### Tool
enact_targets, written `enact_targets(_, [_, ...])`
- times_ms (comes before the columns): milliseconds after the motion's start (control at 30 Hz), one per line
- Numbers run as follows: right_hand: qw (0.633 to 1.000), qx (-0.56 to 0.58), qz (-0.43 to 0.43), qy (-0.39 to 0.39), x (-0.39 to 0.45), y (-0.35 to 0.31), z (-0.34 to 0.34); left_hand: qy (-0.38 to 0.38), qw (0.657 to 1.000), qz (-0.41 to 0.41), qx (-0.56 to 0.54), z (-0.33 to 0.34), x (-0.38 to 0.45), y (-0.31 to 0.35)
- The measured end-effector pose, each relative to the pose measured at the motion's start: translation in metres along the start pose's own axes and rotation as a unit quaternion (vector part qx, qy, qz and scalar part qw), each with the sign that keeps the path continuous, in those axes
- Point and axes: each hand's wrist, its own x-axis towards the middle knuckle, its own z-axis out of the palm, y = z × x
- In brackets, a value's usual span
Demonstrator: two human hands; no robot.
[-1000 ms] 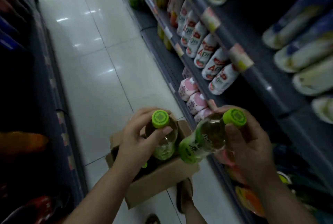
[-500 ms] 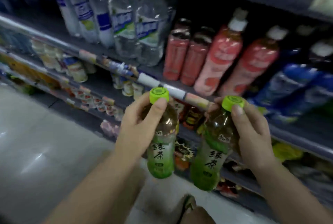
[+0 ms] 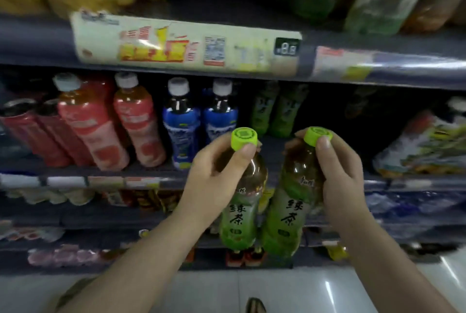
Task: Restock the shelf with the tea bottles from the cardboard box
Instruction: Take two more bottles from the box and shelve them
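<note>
Hands [image 3: 214, 176] [image 3: 340, 174] grip tea bottles [image 3: 239, 214] before shelf edge [image 3: 156, 181].

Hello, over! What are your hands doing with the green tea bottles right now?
Left hand grips one tea bottle, right hand the other. Both upright, in front of the shelf. Green bottles sit behind; nothing blocking.

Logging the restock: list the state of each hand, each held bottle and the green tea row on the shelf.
Left hand: gripping left green tea bottle, capped, upright.
Right hand: gripping right green tea bottle, capped, slightly tilted.
Shelved green tea bottles: upright, set back, gap in front.
</note>
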Motion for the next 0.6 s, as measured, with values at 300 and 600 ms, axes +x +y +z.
enact_targets(300, [1.0, 0.019, -0.017, 0.01, 0.085, 0.02, -0.078, 0.081, 0.995, 0.05, 0.004, 0.091, 0.065, -0.014])
enact_targets(600, [0.986, 0.14, 0.054, 0.076, 0.14, 0.044, -0.061, 0.183, 0.977, 0.102, 0.048, 0.096, 0.127, -0.026])
